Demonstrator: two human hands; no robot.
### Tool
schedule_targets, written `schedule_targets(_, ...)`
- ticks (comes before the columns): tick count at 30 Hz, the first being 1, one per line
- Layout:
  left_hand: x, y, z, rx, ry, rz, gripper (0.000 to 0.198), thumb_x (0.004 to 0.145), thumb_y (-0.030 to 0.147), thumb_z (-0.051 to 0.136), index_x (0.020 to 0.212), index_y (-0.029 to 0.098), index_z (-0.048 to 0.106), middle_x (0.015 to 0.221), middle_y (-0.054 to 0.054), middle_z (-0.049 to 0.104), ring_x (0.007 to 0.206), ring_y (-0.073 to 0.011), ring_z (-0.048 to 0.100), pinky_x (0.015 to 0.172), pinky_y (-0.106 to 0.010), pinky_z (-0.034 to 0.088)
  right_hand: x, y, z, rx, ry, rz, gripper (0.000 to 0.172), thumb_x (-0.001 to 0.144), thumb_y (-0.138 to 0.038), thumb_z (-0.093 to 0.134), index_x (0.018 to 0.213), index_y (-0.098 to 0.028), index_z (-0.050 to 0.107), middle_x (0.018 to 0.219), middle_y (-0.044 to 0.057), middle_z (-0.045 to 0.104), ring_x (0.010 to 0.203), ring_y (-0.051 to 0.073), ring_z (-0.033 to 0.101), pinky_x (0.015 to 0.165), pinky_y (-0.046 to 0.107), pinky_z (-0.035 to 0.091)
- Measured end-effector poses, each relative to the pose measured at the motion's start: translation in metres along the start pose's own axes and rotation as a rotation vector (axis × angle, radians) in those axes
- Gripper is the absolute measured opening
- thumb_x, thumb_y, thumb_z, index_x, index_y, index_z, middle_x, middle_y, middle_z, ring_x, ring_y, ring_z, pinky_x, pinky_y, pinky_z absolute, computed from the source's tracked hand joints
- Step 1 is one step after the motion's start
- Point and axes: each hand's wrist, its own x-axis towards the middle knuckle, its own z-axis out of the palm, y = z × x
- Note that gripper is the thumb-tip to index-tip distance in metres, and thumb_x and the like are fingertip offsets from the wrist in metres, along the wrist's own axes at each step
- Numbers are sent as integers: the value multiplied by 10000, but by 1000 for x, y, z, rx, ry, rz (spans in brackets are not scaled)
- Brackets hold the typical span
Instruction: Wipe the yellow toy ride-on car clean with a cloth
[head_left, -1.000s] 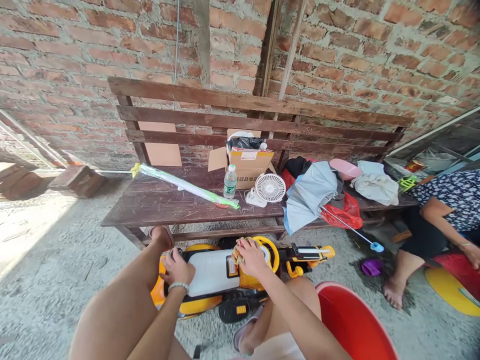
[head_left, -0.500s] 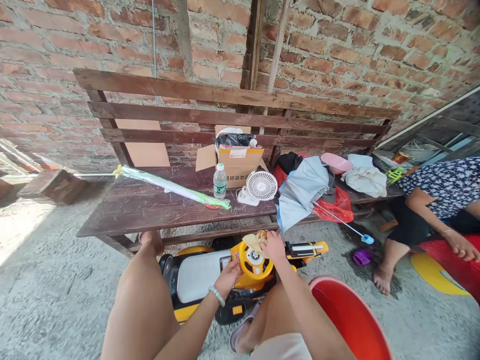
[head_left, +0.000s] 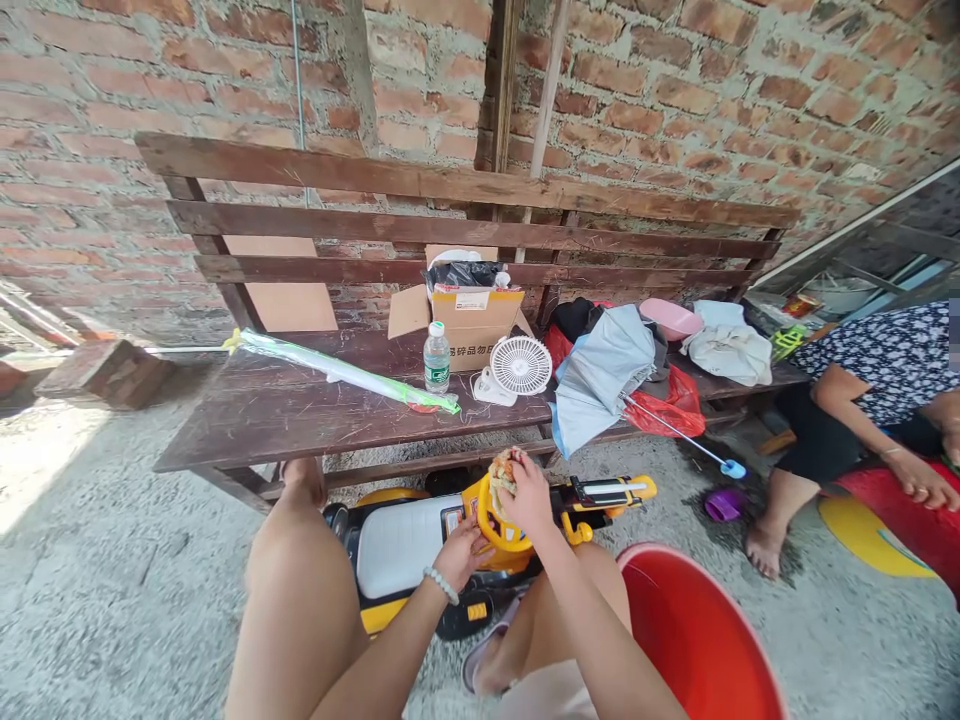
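R hand [head_left: 531,495] is closed on a bunched, multicol. cloth [head_left: 501,476], fingers wrapped over it; cloth sits at the upper L part of the yel. steering wheel [head_left: 514,543]. L hand [head_left: 459,555], w/ a bead bracelet [head_left: 441,585] at the wrist, is by the lower L rim of the wheel, thumb & fingers part-curled; fingertips seem to touch the rim, can't tell if they grip it. The two hands are close together, R one further fwd.

Wheel belongs to a yel./blk toy car [head_left: 386,615] on the concrete floor [head_left: 127,590], btwn the person's legs and the brown desk [head_left: 247,415]. White seat [head_left: 409,548] is just L of the L hand; yel./blk front arm [head_left: 634,488] sticks out to the R. Red bucket [head_left: 694,590] is near, lower R, next to the R leg.

On the desk, L to R: long wrapped item [head_left: 345,372] lying at a slant, bottle [head_left: 436,360] upright, open box [head_left: 480,325] behind it, white fan [head_left: 520,366], part-folded umbrella [head_left: 604,375] w/ its shaft over the edge, red bag [head_left: 667,405], pink bowl [head_left: 671,320]. Purple cup [head_left: 726,504] on the floor; far R, another person's hand [head_left: 922,488] over a red item.
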Motion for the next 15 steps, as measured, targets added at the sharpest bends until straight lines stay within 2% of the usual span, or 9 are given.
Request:
schedule_targets(2, 0, 2, -2, -124, 6, -41, 524, 918, 339, 672, 1421, 241, 563, 1295, -131, 748, 1108, -236, 751, 1077, -390, 559, 9, -24, 1, -35, -115, -47, 535, 910, -252, 631, 1429, -125, 656, 1648, 177, 507, 1513, 364, 439, 1255, 468, 350)
schedule_targets(4, -1, 5, -4, -211, 19, -81, 448, 983, 426, 558, 1375, 212, 591, 1113, -125, 786, 954, -241, 767, 1004, -401, 588, 5, -38, 5, -70, -194, -95, 547, 905, -224, 634, 1440, -109, 650, 1646, 176, 517, 1536, 360, 419, 1272, 461, 329)
schedule_targets(7, -1, 6, -2, -259, 9, -91, 447, 1007, 491, 470, 1339, 225, 608, 978, -103, 792, 901, -267, 773, 938, -430, 604, -16, -40, 9, -83, -249, -205, 575, 879, -188, 641, 1450, -122, 646, 1624, 151, 549, 1526, 327, 436, 1274, 421, 336)
schedule_targets(11, -3, 0, 4, -298, -34, -66, 473, 1019, 482, 446, 1383, 213, 581, 1070, -102, 794, 1021, -280, 773, 980, -447, 584, -46, -29, 4, -72, -329, -346, 432, 866, -148, 612, 1279, -153, 736, 1482, 130, 665, 1438, 307, 516, 1205, 412, 411)
schedule_targets(15, -2, -2, 2, -228, -129, -77, 602, 1056, 545, 315, 1515, 193, 481, 1245, -139, 750, 1141, -284, 734, 1010, -457, 558, -74, -17, -6, -127, -388, -359, 384, 848, -165, 632, 1211, -179, 755, 1374, 128, 720, 1360, 322, 563, 1143, 440, 458)
